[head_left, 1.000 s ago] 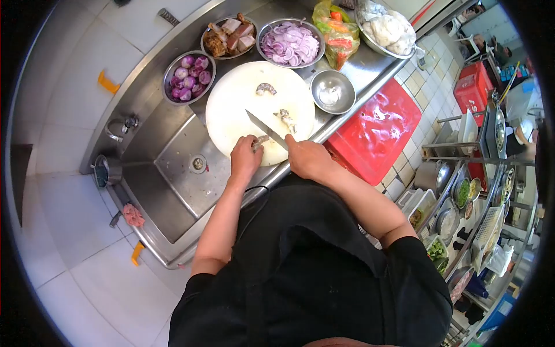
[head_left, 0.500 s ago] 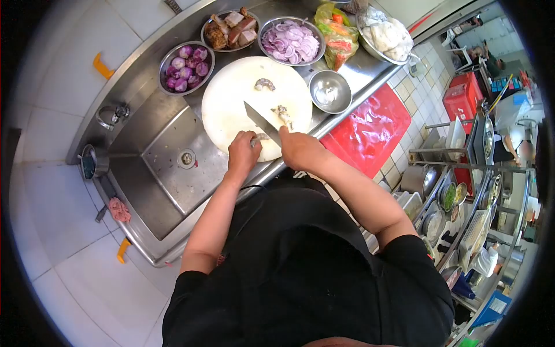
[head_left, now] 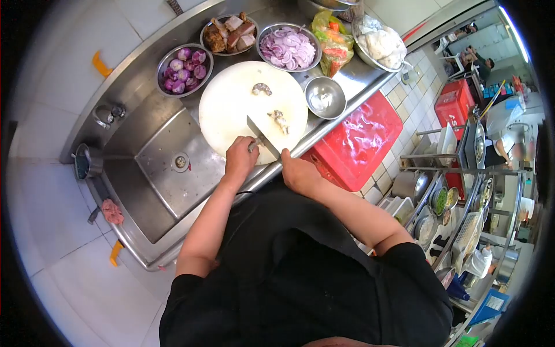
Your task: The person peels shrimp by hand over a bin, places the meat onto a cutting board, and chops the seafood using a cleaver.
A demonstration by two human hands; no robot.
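Right hand (head_left: 300, 174) gripping one knife (head_left: 263, 135), left hand (head_left: 239, 159) pinching one greyish piece (head_left: 252, 147), one curled shrimp (head_left: 262, 89) lying on one board (head_left: 224, 113)

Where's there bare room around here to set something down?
The cutting board is bare between the whole-onion bowl and left hand; the sink floor beside it is mostly open. Behind the board, bowls and a bag crowd the counter.

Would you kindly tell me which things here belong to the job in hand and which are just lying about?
In use:
- knife, in the right hand
- greyish pieces
- white board

Seemingly just lying about:
- pink cloth
- red container
- metal pot
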